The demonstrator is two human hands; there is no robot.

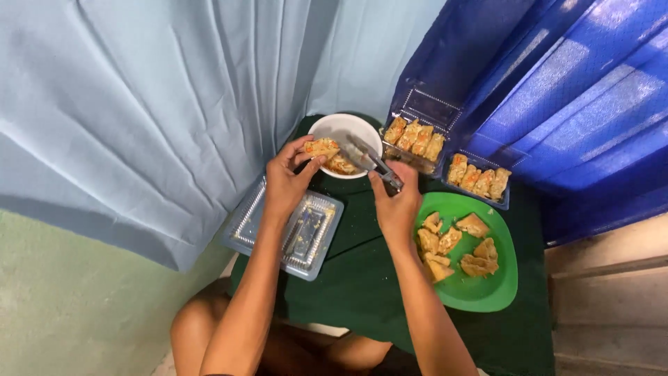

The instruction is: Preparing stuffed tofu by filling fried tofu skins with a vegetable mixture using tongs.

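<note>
The left hand (pixel 287 182) holds a fried piece (pixel 321 147) over the near-left rim of the white bowl (pixel 334 127), fingers clamped on it, long axis running across. The right hand (pixel 396 203), at the bowl's near right, grips tongs (pixel 370 161) whose tips point into the bowl, just beside the piece.

Soft, diffuse daylight fills the scene and casts only faint shadows. The blue tarp (pixel 557 90) at upper right glows with bright patches where light passes through it; the pale blue curtain (pixel 160 104) shows gentle shading along its folds. The white bowl (pixel 334 127) is near overexposure. Wide-angle distortion bends the edges. Detail is slightly soft and compressed throughout.
</note>
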